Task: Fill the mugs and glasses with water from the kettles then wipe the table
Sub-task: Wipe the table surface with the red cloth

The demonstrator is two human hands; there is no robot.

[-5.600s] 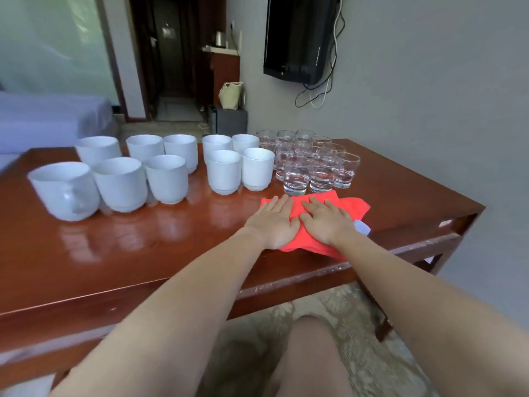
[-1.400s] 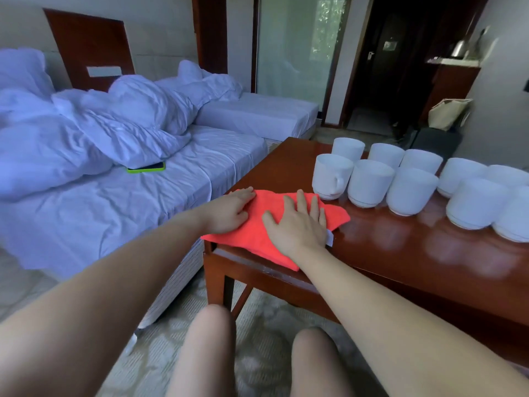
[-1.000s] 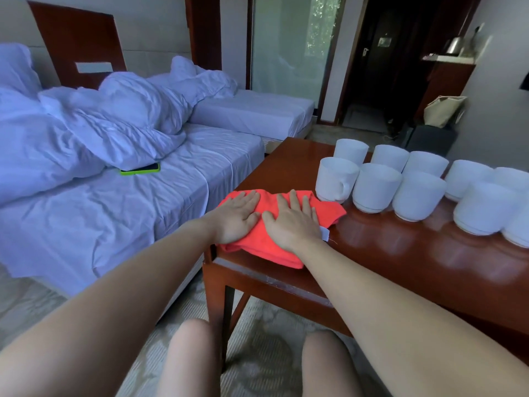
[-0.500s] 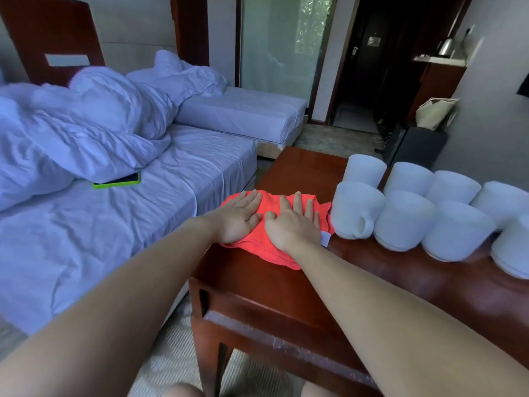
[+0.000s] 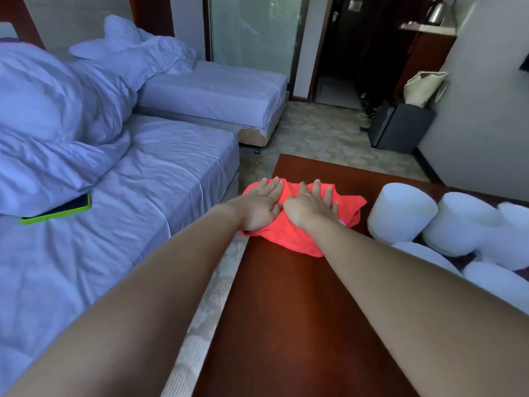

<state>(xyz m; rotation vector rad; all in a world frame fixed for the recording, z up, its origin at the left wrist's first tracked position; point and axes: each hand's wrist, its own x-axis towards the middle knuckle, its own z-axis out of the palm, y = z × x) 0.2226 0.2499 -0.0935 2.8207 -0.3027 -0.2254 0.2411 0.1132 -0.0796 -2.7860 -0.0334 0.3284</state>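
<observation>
**A:** Entry: where does the wipe stand?

**B:** Obs.: orange-red cloth (image 5: 282, 239) lies bunched on the bench (image 5: 286, 325), at the bench's 9 o'clock edge, on the bed (image 5: 160, 179) side. Left grip (image 5: 262, 206) and right grip (image 5: 310, 209) sit side by side on top of it. Their fingers are straight and spread and the palms press down, with nothing pinched.

**A:** And the filling step?

**B:** White mugs (image 5: 400, 216) cluster at 3 o'clock of the cloth, near it but apart. They are blurred, so the water level is unreadable. The glasses are out of frame, and no kettle shows on the visible bench. Judgement: pouring is finished, since both grips are committed to the cloth.

**A:** What remains?

**B:** The bench toward 6 o'clock is glossy; I cannot tell whether it is wet or dry. The strip at 12 o'clock beyond the cloth and the area around the mugs probably need passes. Estimate: late stage, wiping in progress and not closed out.
</observation>
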